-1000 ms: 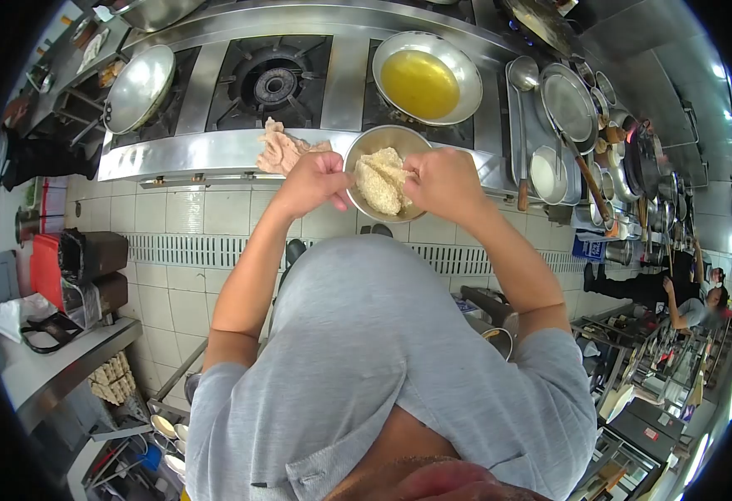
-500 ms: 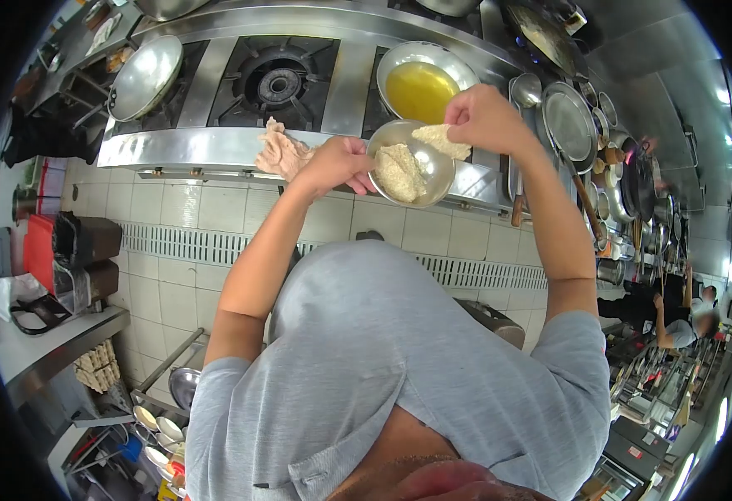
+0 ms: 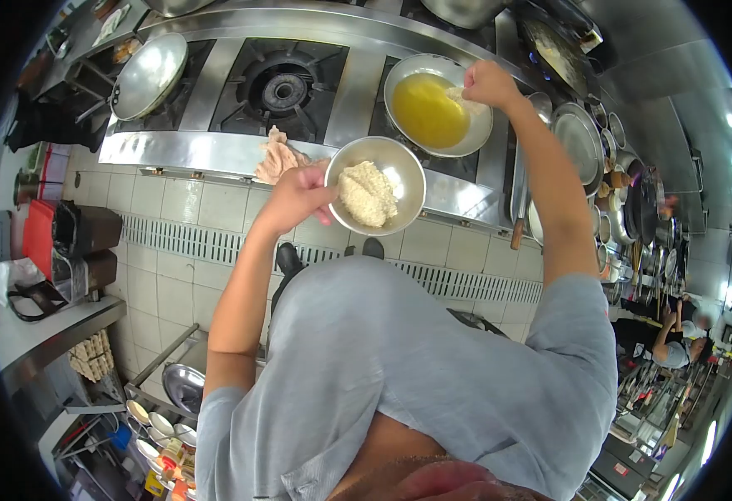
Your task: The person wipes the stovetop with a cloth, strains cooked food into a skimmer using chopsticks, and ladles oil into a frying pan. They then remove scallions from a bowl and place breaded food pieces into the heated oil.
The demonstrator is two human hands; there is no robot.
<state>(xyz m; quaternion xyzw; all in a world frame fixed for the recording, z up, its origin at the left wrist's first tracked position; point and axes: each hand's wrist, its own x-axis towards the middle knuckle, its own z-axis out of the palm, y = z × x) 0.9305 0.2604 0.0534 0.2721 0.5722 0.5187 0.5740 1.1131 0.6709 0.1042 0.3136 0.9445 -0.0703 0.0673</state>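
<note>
My left hand point(image 3: 299, 200) grips the near-left rim of a steel bowl point(image 3: 412, 188), thumb over the edge. Inside the bowl lies a pale, crumb-coated piece point(image 3: 366, 194); whether it is one piece or more I cannot tell. My right hand point(image 3: 489, 85) pinches another breaded piece point(image 3: 464, 102) over the right side of a frying pan point(image 3: 476, 138). Yellow oil point(image 3: 429, 113) covers the pan's bottom. The lower end of that piece is at the oil; whether it touches is unclear. A crumpled pinkish cloth point(image 3: 278, 157) lies on the stove's front edge beside my left hand.
An unlit burner point(image 3: 284, 90) is left of the oil pan, with another pan point(image 3: 151, 77) farther left. At the upper right a dark pan point(image 3: 554, 58) sits over a blue flame. Ladles and pans hang or stand along the right. Other people point(image 3: 675, 338) are at the far right.
My right hand has carried the breaded piece from above the bowl up over the oil pan. My left hand and the bowl have shifted left and nearer to me.
</note>
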